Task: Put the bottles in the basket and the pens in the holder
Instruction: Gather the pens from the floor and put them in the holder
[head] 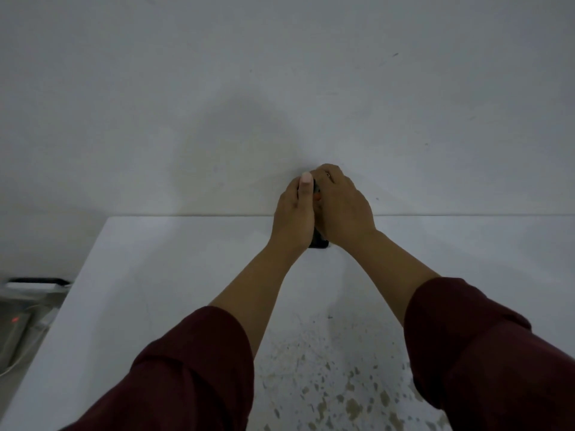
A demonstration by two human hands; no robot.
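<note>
**Both hands closed around a dark object above the table's far edge**

At far left, beside the table (130,275), sits a grey device (21,318) with a small red light and a dark bar on top. The white table runs from there across to the right edge of the view, meeting a plain wall (280,73) at its far side; its near part is speckled.

The left hand (294,213), reaching out of a dark red sleeve (186,368), is curled with the thumb pointing up, pressed against a dark object (319,241) whose lower end shows beneath the palms. The right hand (342,206) wraps over the same object from the other side, fingers folded down across its top, touching the left hand. A bit of orange shows between them. What the object is cannot be told. No bottles, pens, basket or holder are in sight.
</note>
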